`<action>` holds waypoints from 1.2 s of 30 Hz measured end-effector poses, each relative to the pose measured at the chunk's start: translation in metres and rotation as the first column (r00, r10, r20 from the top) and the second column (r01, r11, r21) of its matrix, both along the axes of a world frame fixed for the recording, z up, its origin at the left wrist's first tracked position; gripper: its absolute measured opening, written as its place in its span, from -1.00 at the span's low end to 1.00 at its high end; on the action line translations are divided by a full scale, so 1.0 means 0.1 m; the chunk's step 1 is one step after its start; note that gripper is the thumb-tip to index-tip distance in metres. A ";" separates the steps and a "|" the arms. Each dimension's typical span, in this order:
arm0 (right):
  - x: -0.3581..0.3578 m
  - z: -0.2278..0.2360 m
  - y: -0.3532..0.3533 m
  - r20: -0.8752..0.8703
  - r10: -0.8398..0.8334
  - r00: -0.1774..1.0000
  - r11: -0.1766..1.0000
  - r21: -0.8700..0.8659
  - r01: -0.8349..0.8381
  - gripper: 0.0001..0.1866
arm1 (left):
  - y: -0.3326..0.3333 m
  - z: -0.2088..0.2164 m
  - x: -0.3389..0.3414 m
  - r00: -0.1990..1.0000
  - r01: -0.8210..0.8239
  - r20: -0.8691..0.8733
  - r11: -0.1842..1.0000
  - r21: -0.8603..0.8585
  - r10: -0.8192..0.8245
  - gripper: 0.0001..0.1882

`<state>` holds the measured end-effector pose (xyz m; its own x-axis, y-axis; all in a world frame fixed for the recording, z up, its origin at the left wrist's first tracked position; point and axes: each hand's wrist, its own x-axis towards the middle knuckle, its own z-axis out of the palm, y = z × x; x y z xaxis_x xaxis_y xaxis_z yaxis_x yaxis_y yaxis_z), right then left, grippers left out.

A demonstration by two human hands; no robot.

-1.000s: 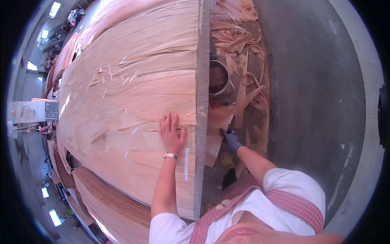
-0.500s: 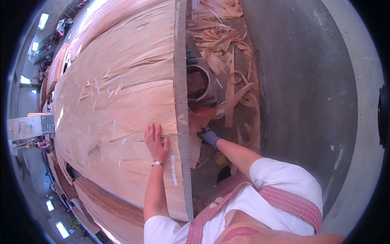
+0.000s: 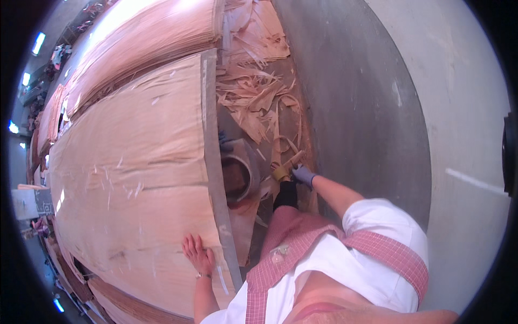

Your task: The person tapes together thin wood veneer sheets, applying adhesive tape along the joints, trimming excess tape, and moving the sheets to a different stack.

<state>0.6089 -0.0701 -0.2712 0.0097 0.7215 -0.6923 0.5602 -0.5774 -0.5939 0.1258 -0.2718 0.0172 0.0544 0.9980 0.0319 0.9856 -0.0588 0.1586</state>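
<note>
My left hand (image 3: 198, 255), bare and with a bracelet at the wrist, lies flat on a large pale wood veneer sheet (image 3: 135, 156) near its right edge, fingers spread. The sheet covers the top of a wide table with a grey edge (image 3: 215, 162). To the right of the table, my right hand (image 3: 303, 174), in a grey-blue glove with dark fingertips, is held low with its fingers curled. What it holds, if anything, is too small to make out. Close beside it are a veneer strip (image 3: 294, 159) and my foot in a yellow sandal (image 3: 280, 172).
A round open-ended container (image 3: 249, 181) stands against the table's right side. Torn veneer scraps (image 3: 251, 89) lie heaped on the floor beyond it. Another veneer stack (image 3: 156, 35) is at the far end. A grey floor strip (image 3: 367, 108) runs along the right.
The view has shifted, and the veneer surface under my left hand now looks smoother, without the torn overlapping pieces. My right hand has moved rightward, away from the table edge. My foot has stepped forward.
</note>
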 end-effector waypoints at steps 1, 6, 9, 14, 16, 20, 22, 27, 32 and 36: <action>0.05 0.30 0.21 -0.072 -0.015 0.997 0.995 -0.097 0.008 -0.56 | -0.10 0.02 0.01 0.999 -0.033 -0.024 0.998 -0.045 0.032 -0.34; 0.73 0.76 1.59 0.147 0.221 0.964 0.963 -0.191 -0.192 -0.44 | 0.00 0.20 0.00 0.999 -0.039 -0.018 0.986 -0.161 0.036 -0.39; 1.03 0.68 2.28 0.241 0.133 0.961 0.982 -0.165 -0.095 -0.43 | 0.41 0.55 -0.07 0.986 -0.130 0.053 0.928 -0.348 0.159 -0.41; 1.29 0.55 3.51 0.466 0.019 0.884 1.000 -0.008 -0.017 -0.49 | 2.68 0.86 0.37 0.916 -0.401 -0.041 0.908 -0.124 0.399 -0.46; 1.35 0.63 4.08 0.362 -0.104 0.926 0.994 0.009 0.108 -0.53 | 3.93 0.91 0.72 0.921 -0.390 -0.030 0.921 -0.023 0.389 -0.50; 1.42 0.57 5.37 0.466 -0.015 0.885 0.999 0.051 -0.010 -0.56 | 5.89 0.69 1.12 0.847 -0.532 -0.012 0.846 -0.036 0.532 -0.43; 1.54 0.18 6.11 0.448 0.026 0.893 0.998 0.043 -0.050 -0.58 | 6.66 0.56 1.23 0.770 -0.637 -0.015 0.767 -0.080 0.638 -0.35; 1.53 -0.96 7.87 0.380 0.393 0.837 0.916 -0.245 -0.318 -0.52 | 6.97 0.25 1.03 0.635 -0.764 -0.245 0.547 -0.343 0.733 -0.11; 1.48 -2.06 9.66 0.375 0.468 0.800 0.879 -0.293 -0.376 -0.44 | 7.32 0.52 1.19 0.555 -0.758 -0.316 0.311 -0.574 0.769 -0.07; 1.56 -2.74 10.91 0.561 0.476 0.677 0.874 -0.211 -0.438 -0.45 | 8.22 0.25 1.42 0.575 -0.771 -0.445 0.272 -0.576 0.686 -0.09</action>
<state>0.7649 1.0210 -0.5448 0.0992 0.7062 -0.7010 0.9835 -0.1768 -0.0389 0.2681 0.5499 0.0419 -0.7467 0.3300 -0.5776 0.5684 0.7675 -0.2963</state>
